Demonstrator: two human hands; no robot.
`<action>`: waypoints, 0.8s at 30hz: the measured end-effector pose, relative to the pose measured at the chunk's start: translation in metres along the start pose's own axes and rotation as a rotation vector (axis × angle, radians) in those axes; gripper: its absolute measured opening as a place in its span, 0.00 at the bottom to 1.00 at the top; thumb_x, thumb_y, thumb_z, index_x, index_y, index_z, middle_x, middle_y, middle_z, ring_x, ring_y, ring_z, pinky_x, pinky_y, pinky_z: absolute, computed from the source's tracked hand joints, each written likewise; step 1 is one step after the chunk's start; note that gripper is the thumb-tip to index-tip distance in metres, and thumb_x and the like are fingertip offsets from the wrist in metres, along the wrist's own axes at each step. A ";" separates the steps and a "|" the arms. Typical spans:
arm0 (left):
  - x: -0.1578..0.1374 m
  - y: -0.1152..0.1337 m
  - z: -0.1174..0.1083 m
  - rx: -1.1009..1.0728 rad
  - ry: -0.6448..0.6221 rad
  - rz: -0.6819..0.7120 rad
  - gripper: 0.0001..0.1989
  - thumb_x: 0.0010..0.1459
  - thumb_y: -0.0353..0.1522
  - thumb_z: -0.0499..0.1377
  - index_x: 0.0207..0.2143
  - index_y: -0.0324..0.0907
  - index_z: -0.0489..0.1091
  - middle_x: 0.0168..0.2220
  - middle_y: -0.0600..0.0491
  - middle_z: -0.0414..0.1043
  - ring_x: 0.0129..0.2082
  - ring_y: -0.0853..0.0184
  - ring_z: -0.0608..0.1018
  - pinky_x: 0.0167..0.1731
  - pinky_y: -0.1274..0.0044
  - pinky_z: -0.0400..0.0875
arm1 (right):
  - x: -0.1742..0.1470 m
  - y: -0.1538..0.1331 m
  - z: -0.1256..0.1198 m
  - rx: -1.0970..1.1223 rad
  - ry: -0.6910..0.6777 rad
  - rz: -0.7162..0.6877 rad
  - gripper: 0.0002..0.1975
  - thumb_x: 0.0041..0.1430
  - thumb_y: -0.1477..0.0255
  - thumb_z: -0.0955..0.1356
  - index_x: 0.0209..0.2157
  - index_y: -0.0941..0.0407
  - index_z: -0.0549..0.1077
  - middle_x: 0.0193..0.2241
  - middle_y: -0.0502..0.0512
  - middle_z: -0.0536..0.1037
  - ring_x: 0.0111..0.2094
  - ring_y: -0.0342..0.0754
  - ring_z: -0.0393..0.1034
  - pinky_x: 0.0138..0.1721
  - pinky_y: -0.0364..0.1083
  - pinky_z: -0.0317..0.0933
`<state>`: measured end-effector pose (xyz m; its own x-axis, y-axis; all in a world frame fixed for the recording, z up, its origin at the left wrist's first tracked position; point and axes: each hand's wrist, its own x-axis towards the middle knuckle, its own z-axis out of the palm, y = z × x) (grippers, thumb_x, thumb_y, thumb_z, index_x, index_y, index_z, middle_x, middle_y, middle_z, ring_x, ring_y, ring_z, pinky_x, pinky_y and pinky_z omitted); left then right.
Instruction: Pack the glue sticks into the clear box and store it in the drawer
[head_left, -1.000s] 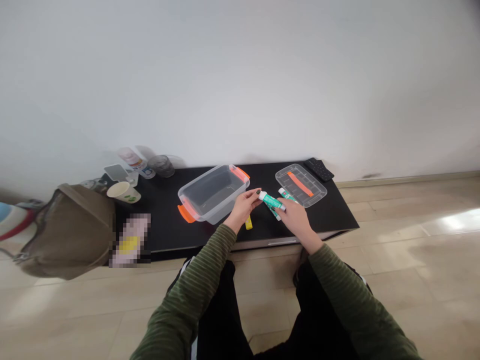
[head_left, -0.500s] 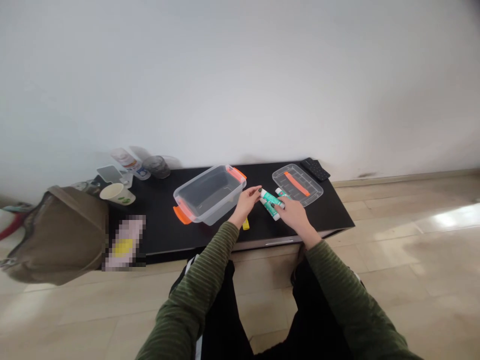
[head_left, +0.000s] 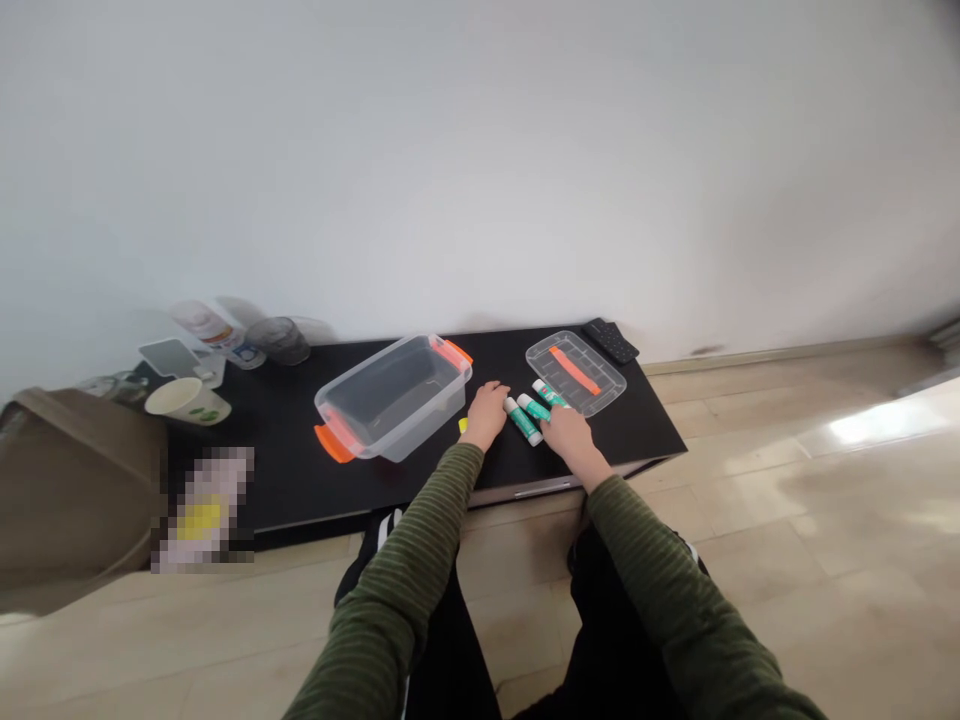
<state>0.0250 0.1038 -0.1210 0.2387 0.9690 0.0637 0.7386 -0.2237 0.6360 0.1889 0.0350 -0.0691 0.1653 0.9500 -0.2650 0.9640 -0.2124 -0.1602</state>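
Observation:
Three green and white glue sticks lie close together on the black tabletop (head_left: pixel 409 492). My right hand (head_left: pixel 571 438) has its fingers around the near end of the middle glue stick (head_left: pixel 533 407). To its left is another glue stick (head_left: pixel 523 422), and a third glue stick (head_left: pixel 550 393) lies behind, partly covered by my right hand. My left hand (head_left: pixel 487 412) is low over the table beside the left glue stick, fingers loosely bent and apart, with no object visible in them. A small yellow item (head_left: pixel 463 426) shows partly beside my left wrist.
A clear plastic box (head_left: pixel 420 420) with orange latches stands left of my hands. Its lid (head_left: pixel 592 390) with an orange handle lies right, near a black keypad-like object (head_left: pixel 611 340). Farther left are a paper cup (head_left: pixel 187 402), a dark glass (head_left: pixel 279 342), a spray can (head_left: pixel 217 335) and a brown bag (head_left: pixel 82 490).
The glue stick held up between both hands is now down among the others. My left hand has let go and moved left and down. The view has shifted slightly right.

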 end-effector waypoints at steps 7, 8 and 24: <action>-0.009 -0.001 -0.013 0.115 -0.006 -0.072 0.22 0.56 0.17 0.49 0.48 0.38 0.74 0.48 0.38 0.71 0.49 0.55 0.74 0.51 0.67 0.66 | 0.005 -0.006 0.004 -0.010 -0.048 -0.029 0.15 0.67 0.70 0.63 0.47 0.61 0.77 0.49 0.70 0.78 0.49 0.57 0.76 0.46 0.49 0.66; -0.011 0.000 -0.014 0.127 -0.003 -0.073 0.22 0.57 0.18 0.49 0.48 0.38 0.74 0.47 0.39 0.71 0.48 0.55 0.74 0.50 0.68 0.66 | 0.005 -0.007 0.003 -0.009 -0.053 -0.026 0.15 0.67 0.70 0.63 0.47 0.60 0.77 0.49 0.70 0.78 0.49 0.57 0.75 0.46 0.49 0.66; -0.024 0.006 -0.039 -0.186 0.152 -0.037 0.15 0.58 0.21 0.55 0.44 0.42 0.73 0.47 0.44 0.73 0.50 0.56 0.75 0.56 0.66 0.65 | 0.038 0.024 0.006 -0.001 0.144 -0.031 0.16 0.66 0.71 0.64 0.53 0.57 0.71 0.52 0.65 0.71 0.58 0.56 0.61 0.48 0.49 0.64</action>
<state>-0.0008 0.0832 -0.0889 0.1059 0.9839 0.1439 0.6127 -0.1785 0.7698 0.2175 0.0641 -0.0889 0.1634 0.9792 -0.1203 0.9693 -0.1821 -0.1654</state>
